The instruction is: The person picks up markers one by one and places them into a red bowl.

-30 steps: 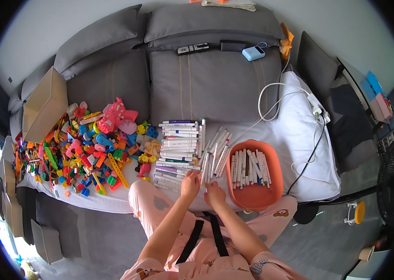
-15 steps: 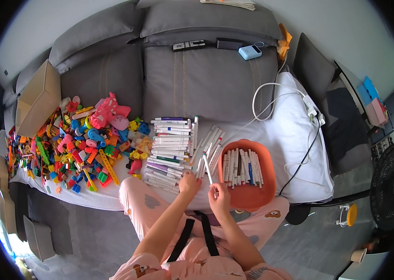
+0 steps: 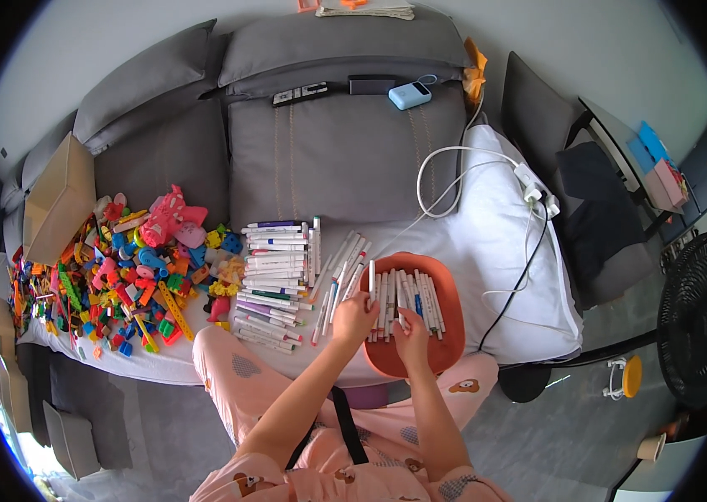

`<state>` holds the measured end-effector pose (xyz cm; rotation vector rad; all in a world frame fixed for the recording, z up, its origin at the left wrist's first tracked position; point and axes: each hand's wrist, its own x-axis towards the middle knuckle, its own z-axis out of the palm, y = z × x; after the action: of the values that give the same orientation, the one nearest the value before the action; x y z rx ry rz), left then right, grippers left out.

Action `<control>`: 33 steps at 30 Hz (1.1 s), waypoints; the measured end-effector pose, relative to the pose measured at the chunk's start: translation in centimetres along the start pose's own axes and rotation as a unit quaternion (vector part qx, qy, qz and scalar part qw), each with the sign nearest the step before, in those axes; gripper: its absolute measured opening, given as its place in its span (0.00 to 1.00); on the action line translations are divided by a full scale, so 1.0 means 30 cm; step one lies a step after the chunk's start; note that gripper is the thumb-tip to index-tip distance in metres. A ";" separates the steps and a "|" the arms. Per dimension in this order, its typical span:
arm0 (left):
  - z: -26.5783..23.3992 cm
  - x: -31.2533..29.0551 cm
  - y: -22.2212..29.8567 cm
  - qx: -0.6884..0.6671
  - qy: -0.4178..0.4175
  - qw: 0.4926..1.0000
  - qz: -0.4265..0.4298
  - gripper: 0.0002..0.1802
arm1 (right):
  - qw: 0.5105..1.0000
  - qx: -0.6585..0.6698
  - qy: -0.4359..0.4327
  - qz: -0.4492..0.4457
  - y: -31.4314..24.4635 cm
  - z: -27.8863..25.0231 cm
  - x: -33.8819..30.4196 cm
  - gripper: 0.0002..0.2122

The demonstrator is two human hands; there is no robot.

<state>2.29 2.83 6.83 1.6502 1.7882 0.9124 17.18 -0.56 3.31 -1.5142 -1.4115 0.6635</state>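
A white marker [image 3: 372, 278] stands pinched in the left hand [image 3: 356, 320] above the orange basket's [image 3: 455, 314] left edge, lettering too small to read; the right hand [image 3: 413, 336] bends over markers inside [image 3: 431, 305], its pinch indiscernible; the basket's right rim curves near a white pillow [image 3: 529, 322]

Markers [image 3: 433, 303] obstruct the bin [image 3: 384, 358], except its near end.

No readable text, brands; no readable numbers
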 end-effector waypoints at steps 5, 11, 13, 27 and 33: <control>0.057 0.004 -0.023 0.089 0.023 0.995 0.046 0.14 | 0.997 -0.027 0.031 -0.058 -0.040 0.013 0.001 0.11; -0.092 -0.146 -0.153 -0.040 0.021 0.998 -0.051 0.07 | 0.995 0.049 -0.042 -0.075 -0.208 0.125 -0.122 0.08; -0.120 -0.186 -0.269 -0.010 0.047 0.998 -0.043 0.08 | 0.985 0.083 -0.118 -0.091 -0.237 0.208 -0.154 0.08; -0.093 -0.138 -0.446 0.082 -0.073 0.993 -0.030 0.21 | 0.938 -0.268 -0.215 -0.045 -0.057 0.446 -0.191 0.09; -0.089 -0.146 -0.411 0.009 -0.026 0.994 -0.109 0.26 | 0.963 -0.197 -0.182 -0.031 -0.013 0.380 -0.242 0.05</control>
<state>-7.06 -2.10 -1.31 1.4396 1.9012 0.7506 5.70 -4.55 -2.62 -1.6999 -1.9542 0.6729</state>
